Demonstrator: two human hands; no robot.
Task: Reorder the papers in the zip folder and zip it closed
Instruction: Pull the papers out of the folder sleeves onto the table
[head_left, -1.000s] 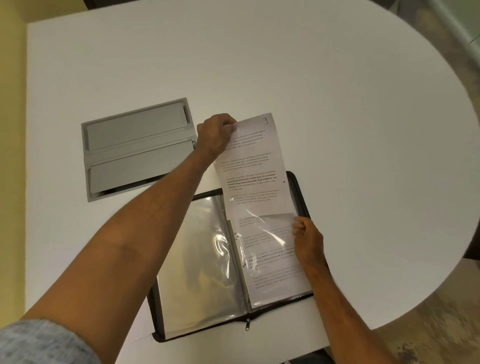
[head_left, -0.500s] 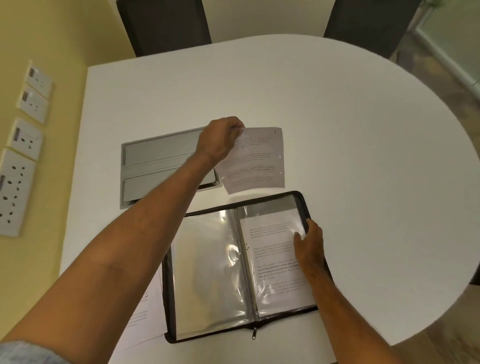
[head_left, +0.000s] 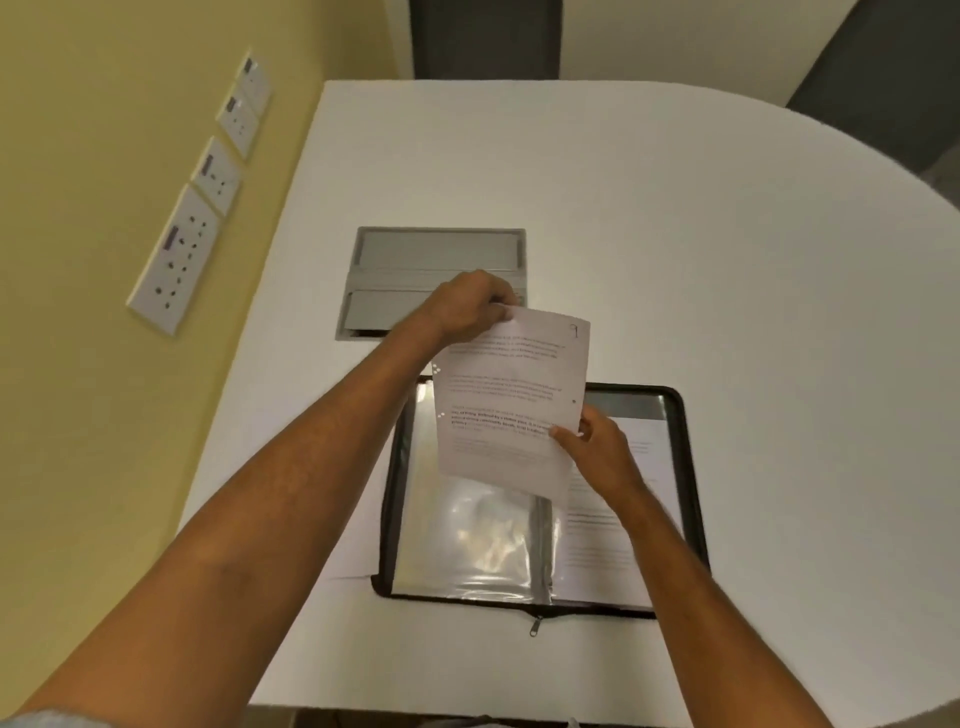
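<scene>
Nearest the viewer, a zipper pull is seen at the front edge of an open black zip folder, which lies flat on the white tabletop. On the folder's left half a clear plastic sleeve is spread, shiny with glare; on the right half a printed page is seen inside another sleeve. A corner of a further sheet shows at the folder's left edge, lying on the tabletop.

Above the folder a loose printed sheet is held up off the tabletop by both hands. Its lower right edge is pinched by the right hand, whose grip is clamped on the paper between thumb and fingers. Its upper left corner is gripped by the left hand, with the fingers curled round the paper's edge.

Behind the hands, a grey cable hatch is set into the tabletop. On the yellow wall to the left, a row of white wall sockets is mounted. Two dark chair backs stand beyond the far edge.
</scene>
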